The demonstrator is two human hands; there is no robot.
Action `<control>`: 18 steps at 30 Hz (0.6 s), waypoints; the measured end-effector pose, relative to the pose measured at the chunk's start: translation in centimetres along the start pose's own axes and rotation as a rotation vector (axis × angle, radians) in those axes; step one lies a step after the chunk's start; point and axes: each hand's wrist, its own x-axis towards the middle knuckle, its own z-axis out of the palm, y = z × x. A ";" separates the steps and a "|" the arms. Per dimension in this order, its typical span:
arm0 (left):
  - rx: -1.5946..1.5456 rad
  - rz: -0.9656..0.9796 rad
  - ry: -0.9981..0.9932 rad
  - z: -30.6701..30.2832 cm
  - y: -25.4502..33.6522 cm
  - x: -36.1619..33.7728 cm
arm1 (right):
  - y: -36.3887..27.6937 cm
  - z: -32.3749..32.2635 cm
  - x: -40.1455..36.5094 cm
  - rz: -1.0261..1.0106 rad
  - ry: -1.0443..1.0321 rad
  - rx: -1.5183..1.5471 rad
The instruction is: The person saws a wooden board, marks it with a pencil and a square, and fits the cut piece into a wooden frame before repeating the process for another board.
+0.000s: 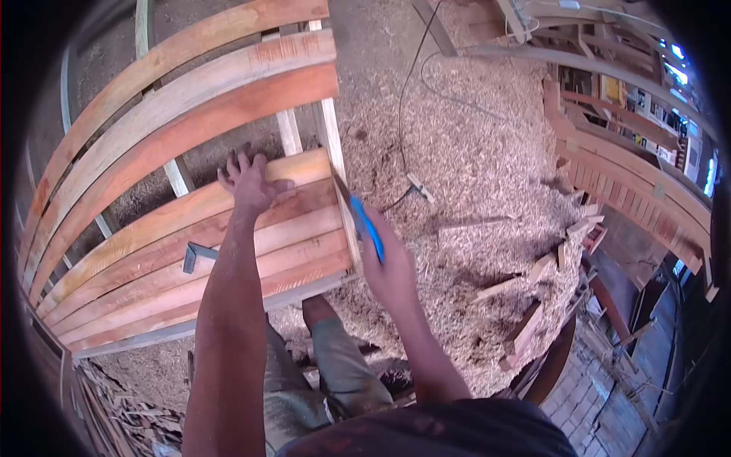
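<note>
My left hand [250, 183] lies on the yellowish plank [297, 169] with its fingers spread, pressing on the plank from above. In my right hand [390, 266] is a blue-handled hand saw [365, 227], seen nearly edge-on, with the fingers wrapped round its handle. Its narrow dark blade points up and left and meets the right end of that plank. Several reddish planks [304, 227] lie side by side below it. On them rests a small try square [196, 256], left of my forearm.
Three more planks [190, 101] lie further off across pale wooden supports [288, 131]. Wood shavings [472, 183] cover the floor at the right, with a dark cable [403, 129] running across and several offcuts [525, 335]. A slatted wooden piece [624, 186] stands at the far right.
</note>
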 end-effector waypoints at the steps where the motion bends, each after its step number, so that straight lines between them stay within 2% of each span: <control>1: -0.004 0.006 0.000 -0.4 0.2 -0.2 | -0.9 -2.3 -2.5 0.007 -0.002 0.030; 5: -0.006 -0.040 -0.066 -1.0 0.6 -1.2 | -0.6 -3.4 -6.1 0.049 -0.014 -0.046; 6: -0.004 -0.020 -0.063 -1.0 0.6 -1.3 | -1.0 -2.6 -4.6 0.154 -0.070 -0.018; 9: -0.027 0.015 -0.035 -0.5 -0.1 -1.1 | 2.3 0.5 -2.7 0.084 -0.022 -0.054; 11: 0.036 -0.008 -0.081 -1.3 0.2 -1.3 | 1.8 0.5 -2.8 0.134 -0.056 -0.011; 12: 0.065 -0.005 -0.104 -1.5 0.7 -1.5 | 1.2 0.0 -3.3 0.164 -0.060 0.008; 15: 0.090 0.010 -0.085 -0.8 0.3 -1.2 | -0.9 -3.1 -6.5 0.062 -0.025 0.015; 18: 0.113 -0.006 -0.119 -1.2 0.8 -1.5 | -1.4 -7.8 -14.1 0.191 -0.056 0.050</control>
